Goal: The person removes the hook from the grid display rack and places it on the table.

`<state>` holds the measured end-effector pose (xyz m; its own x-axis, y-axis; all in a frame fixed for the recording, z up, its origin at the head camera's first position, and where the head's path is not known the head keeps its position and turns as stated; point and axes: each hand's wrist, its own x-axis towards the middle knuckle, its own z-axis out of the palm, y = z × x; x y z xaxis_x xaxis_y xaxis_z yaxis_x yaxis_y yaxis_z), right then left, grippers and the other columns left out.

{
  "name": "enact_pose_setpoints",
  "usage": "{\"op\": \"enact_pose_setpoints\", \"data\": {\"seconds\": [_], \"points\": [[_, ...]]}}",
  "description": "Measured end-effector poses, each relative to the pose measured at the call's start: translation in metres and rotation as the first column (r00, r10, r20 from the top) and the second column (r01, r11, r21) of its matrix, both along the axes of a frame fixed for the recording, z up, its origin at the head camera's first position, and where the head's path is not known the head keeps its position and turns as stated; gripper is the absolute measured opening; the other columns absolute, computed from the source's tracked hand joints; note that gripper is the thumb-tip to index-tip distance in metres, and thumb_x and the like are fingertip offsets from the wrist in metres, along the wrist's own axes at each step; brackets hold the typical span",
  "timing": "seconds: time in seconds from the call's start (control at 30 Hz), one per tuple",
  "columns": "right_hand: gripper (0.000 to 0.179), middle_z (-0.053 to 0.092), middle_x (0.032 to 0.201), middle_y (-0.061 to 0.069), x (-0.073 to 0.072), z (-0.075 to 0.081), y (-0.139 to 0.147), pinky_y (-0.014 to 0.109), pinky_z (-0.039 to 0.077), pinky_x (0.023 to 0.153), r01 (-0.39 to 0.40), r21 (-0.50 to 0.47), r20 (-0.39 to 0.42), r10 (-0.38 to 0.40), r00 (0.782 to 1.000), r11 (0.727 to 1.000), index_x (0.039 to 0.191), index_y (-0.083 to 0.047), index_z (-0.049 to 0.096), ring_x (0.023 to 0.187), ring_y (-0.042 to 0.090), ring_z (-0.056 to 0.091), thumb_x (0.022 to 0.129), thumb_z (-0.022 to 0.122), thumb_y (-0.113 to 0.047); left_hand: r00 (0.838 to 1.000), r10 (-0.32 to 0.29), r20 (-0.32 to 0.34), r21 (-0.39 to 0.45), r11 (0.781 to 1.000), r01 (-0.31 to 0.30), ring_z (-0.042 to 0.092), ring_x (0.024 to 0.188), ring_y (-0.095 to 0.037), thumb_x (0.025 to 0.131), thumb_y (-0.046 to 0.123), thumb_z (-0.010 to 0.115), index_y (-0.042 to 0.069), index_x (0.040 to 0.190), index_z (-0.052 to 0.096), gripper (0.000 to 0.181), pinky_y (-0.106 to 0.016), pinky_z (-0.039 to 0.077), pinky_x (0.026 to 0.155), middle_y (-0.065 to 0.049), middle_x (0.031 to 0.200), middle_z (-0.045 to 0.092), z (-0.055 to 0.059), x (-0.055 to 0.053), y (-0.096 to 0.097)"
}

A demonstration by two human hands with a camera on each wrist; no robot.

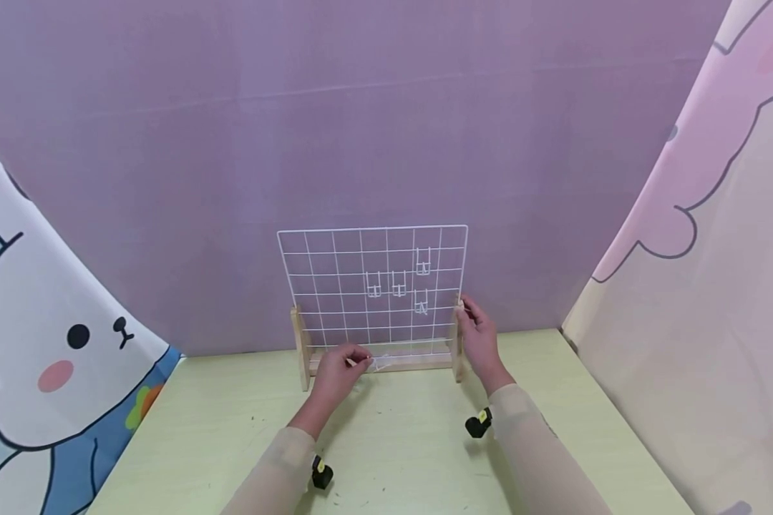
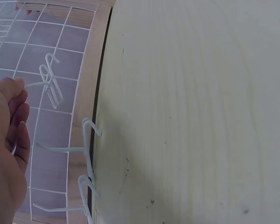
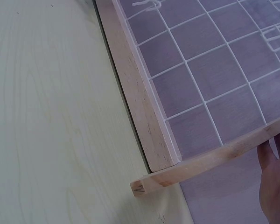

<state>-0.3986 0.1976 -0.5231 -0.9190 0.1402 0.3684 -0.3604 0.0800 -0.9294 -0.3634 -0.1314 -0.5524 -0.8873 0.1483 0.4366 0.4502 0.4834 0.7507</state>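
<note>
A white wire grid panel [image 1: 348, 263] stands upright in a wooden stand [image 1: 299, 350] on the table. Between thumb and fingers, my left hand [image 1: 336, 375] pinches a white wire hook [image 2: 50, 84] by its prong, low in front of the panel. Two more hooks, one of them this hook [image 2: 85, 150], sit by the stand's bottom bar in the left wrist view. My right hand [image 1: 479, 343] grips the stand's right post [image 3: 214, 161], with fingers around its back edge. Several hooks, including this hook [image 1: 399, 284], hang on the panel's right half.
The pale wood-grain table [image 1: 399, 443] reaches forward to a purple backdrop [image 1: 373, 143]. Printed cloths stand at both sides, with a cartoon animal [image 1: 58, 343] on the left one. A small black camera [image 1: 479, 423] is worn at each wrist.
</note>
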Motion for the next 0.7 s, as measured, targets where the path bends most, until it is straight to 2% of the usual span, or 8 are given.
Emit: {"op": "enact_pose_setpoints", "data": {"seconds": [0.13, 0.3, 0.5, 0.7], "points": [[0.048, 0.064, 0.132, 0.020, 0.000, 0.001, -0.001, 0.020, 0.054, 0.084, 0.007, -0.007, -0.014, -0.007, 1.000, 1.000, 0.160, -0.012, 0.058, 0.113, 0.032, 0.059, 0.116, 0.062, -0.031, 1.000, -0.006, 0.015, -0.033, 0.999, 0.006, 0.068, 0.085, -0.009, 0.098, 0.006, 0.084, 0.013, 0.099, 0.083, 0.007, -0.028, 0.060, 0.074, 0.009, 0.089, 0.074, -0.004, -0.003, 0.000], [0.048, 0.064, 0.133, 0.021, 0.001, 0.002, -0.002, 0.021, 0.054, 0.085, 0.013, -0.007, -0.012, -0.013, 1.000, 1.000, 0.160, -0.009, 0.057, 0.112, 0.027, 0.059, 0.116, 0.061, -0.027, 1.000, -0.010, -0.010, -0.050, 0.999, 0.009, 0.068, 0.083, -0.009, 0.098, 0.006, 0.084, 0.012, 0.098, 0.083, 0.006, -0.029, 0.061, 0.074, 0.009, 0.088, 0.075, -0.009, -0.006, 0.001], [0.048, 0.063, 0.136, 0.024, 0.001, 0.002, -0.002, 0.022, 0.054, 0.087, 0.011, -0.005, -0.016, -0.011, 1.000, 1.000, 0.162, -0.008, 0.055, 0.114, 0.028, 0.058, 0.117, 0.060, -0.026, 1.000, 0.002, -0.015, -0.074, 0.997, -0.003, 0.068, 0.083, -0.008, 0.097, 0.008, 0.085, 0.014, 0.098, 0.084, 0.007, -0.029, 0.059, 0.074, 0.011, 0.088, 0.075, -0.012, -0.009, 0.002], [0.046, 0.065, 0.133, 0.021, -0.001, 0.000, -0.002, 0.018, 0.054, 0.086, 0.022, 0.006, -0.019, -0.022, 1.000, 1.000, 0.160, -0.009, 0.058, 0.111, 0.022, 0.059, 0.117, 0.061, -0.025, 1.000, 0.019, 0.016, -0.077, 0.997, -0.017, 0.068, 0.082, -0.008, 0.097, 0.008, 0.086, 0.015, 0.098, 0.084, 0.008, -0.029, 0.059, 0.074, 0.010, 0.088, 0.076, -0.014, -0.011, 0.003]]}}
